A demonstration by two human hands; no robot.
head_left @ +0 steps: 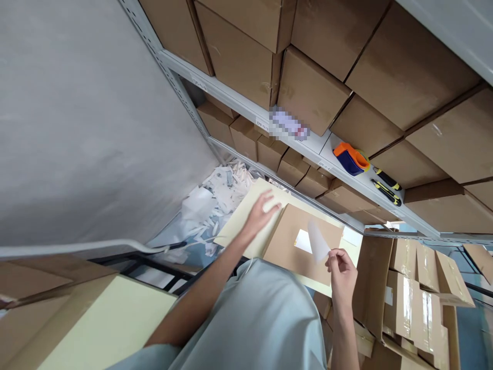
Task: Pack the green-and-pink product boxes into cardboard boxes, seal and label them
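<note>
Between the thumb and fingers of my right hand is a thin whitish paper slip, held by its lower corner above a flat brown cardboard box. A white label lies on the box's top, partly covered by the slip. My left hand hovers over the pale yellow board left of the box, fingers apart and holding nothing. The box rests on this board. Another small white paper lies at the board's right end.
Shelves ahead hold many cardboard boxes. A tape dispenser and two utility knives lie on the shelf edge. Paper scraps heap on the floor at left. A large open carton with smaller boxes stands at right.
</note>
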